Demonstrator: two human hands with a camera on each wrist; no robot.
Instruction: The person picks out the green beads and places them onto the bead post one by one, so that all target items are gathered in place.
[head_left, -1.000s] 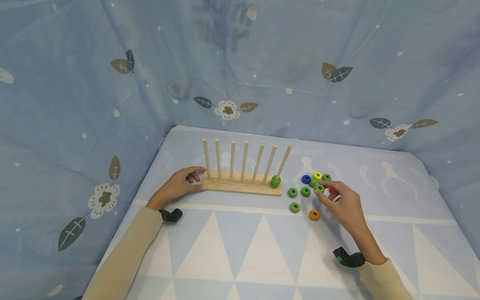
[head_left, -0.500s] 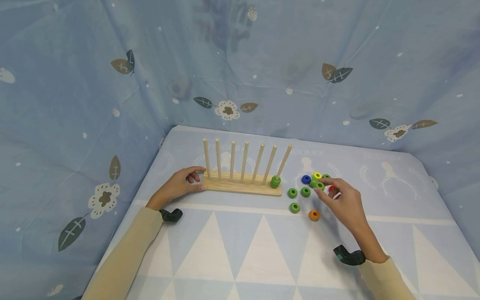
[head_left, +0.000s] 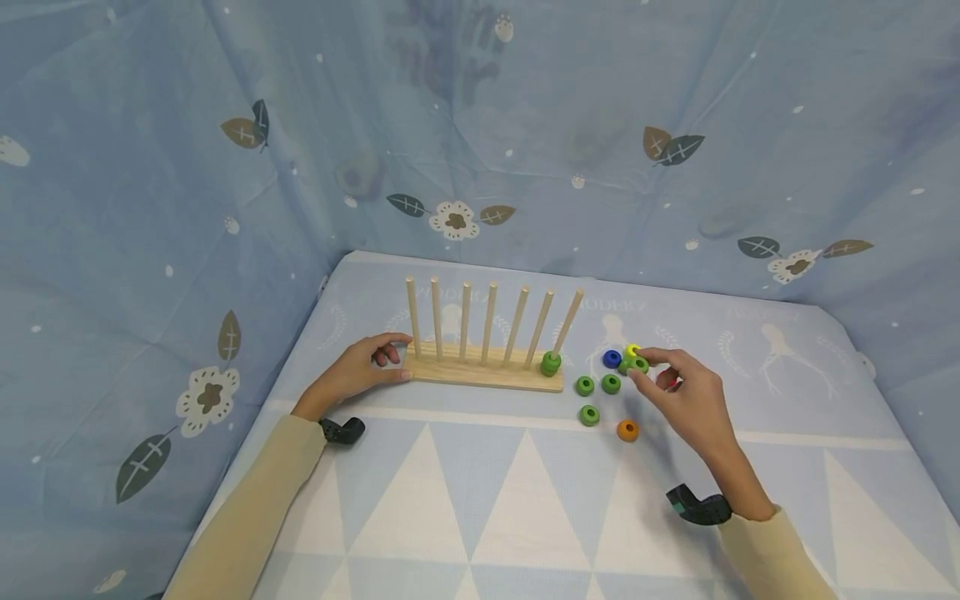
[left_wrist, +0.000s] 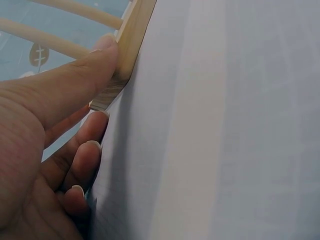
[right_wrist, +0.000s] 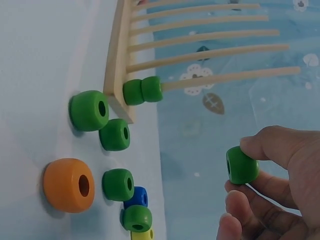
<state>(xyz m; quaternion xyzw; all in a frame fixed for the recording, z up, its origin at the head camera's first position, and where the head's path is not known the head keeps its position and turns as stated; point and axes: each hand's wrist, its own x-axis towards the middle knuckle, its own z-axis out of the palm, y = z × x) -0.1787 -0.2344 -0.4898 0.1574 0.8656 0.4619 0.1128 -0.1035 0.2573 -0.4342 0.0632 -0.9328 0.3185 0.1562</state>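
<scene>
A wooden rack has a flat base (head_left: 480,377) and several upright pegs (head_left: 489,321). My left hand (head_left: 354,372) grips the base's left end; in the left wrist view its thumb (left_wrist: 102,55) lies over the edge. Two green beads (right_wrist: 142,91) sit stacked on the rightmost peg. Over the loose beads, my right hand (head_left: 690,404) pinches a green bead (right_wrist: 242,165) between thumb and finger, and the right wrist view shows it raised off the table. A red bead (head_left: 672,384) is partly hidden behind the right hand.
Several loose green beads (head_left: 589,415) lie right of the rack. Near them are an orange bead (head_left: 627,430), a blue bead (head_left: 612,359) and a yellow bead (head_left: 632,350). Patterned cloth (head_left: 585,167) hangs behind and beside the table.
The right hand has lifted the pinched green bead a little. Its fingers now cover a green bead seen earlier at the back. The left hand and rack have stayed put.
</scene>
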